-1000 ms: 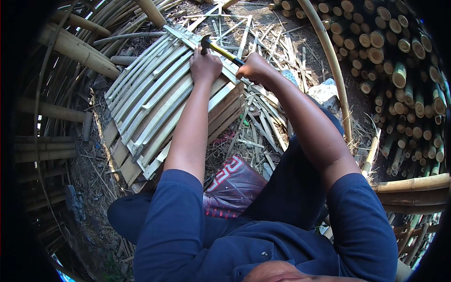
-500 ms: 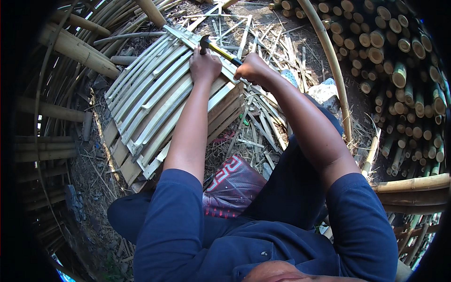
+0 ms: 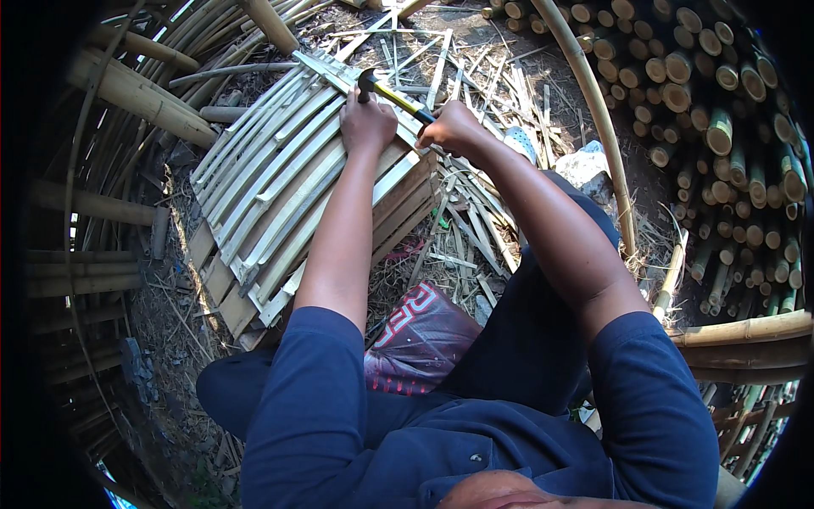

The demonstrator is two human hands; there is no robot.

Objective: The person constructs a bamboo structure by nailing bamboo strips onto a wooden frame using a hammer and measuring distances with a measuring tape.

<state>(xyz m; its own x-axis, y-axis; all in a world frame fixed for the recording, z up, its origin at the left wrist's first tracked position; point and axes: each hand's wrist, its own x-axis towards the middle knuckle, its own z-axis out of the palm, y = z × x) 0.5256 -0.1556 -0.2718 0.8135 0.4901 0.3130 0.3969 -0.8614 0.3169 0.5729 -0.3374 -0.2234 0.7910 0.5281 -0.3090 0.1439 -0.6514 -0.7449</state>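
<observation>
Pale bamboo slats (image 3: 284, 182) lie side by side in a row over a wooden frame of stacked boards (image 3: 405, 208). A cross strip (image 3: 324, 69) runs along their far end. My left hand (image 3: 369, 129) rests on that end with its fingers closed; what they pinch, if anything, is hidden. In my right hand (image 3: 454, 131) is a claw hammer with a yellow and black handle (image 3: 400, 98), gripped near the handle's end. The dark hammer head (image 3: 366, 85) is right at the left hand's fingertips, by the cross strip.
Bamboo offcuts (image 3: 475, 208) litter the ground beyond and right of the frame. A big stack of cut bamboo poles (image 3: 678, 68) rises at the right, behind a curved pole (image 3: 593, 93). Thick bamboo poles (image 3: 144, 97) stand at the left. A printed sack (image 3: 424, 339) lies between my legs.
The hammer head has come down slightly toward the left hand's fingertips. Both hands appear shifted a touch to the left, and their grips look the same.
</observation>
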